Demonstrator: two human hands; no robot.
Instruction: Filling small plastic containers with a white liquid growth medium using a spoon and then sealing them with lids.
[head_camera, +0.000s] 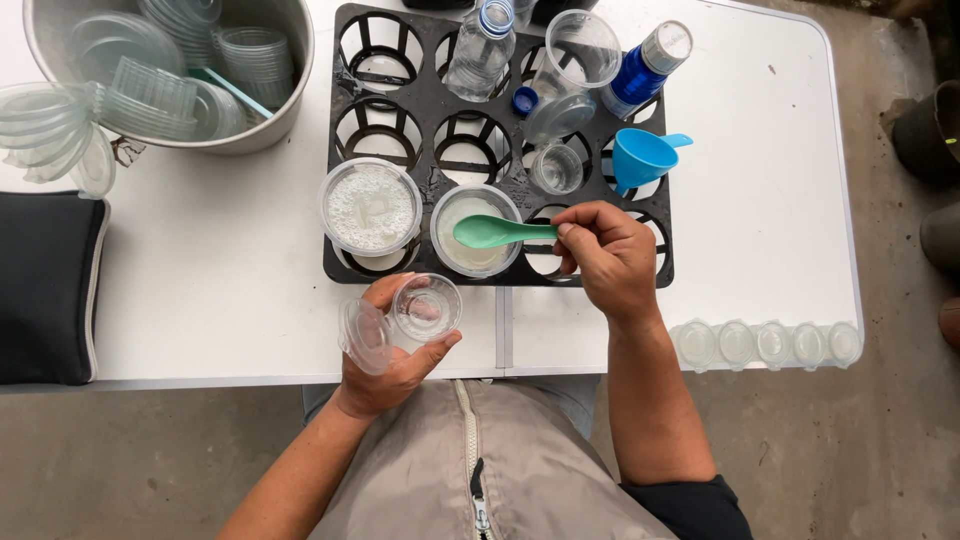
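Left hand: the left hand (392, 352) is cradling a small clear cup (427, 307) over the near edge of the table, its grip wrapping the cup, with a clear lid (364, 336) tucked against the palm beside it.
Right hand: the right hand (607, 255) is pinching the handle of a green spoon (500, 232), its grip closing on the handle; the bowl of the spoon is hovering over a tub of pale liquid (474, 231).
Tray: a black tray (420, 110) with round holes is sitting in the middle of the table, carrying a tub of white grains (370, 207), a blue funnel (642, 157), two bottles and some clear cups.
Table: the white table (220, 260) is folding along a seam in the middle; a row of filled cups (768, 343) is lining its near right edge.
Pot: a metal pot (170, 60) at the far left is holding stacked clear lids and cups.
Room: bare grey concrete floor (880, 440) is showing around the table; a dark cushion (48, 287) is lying at the left.
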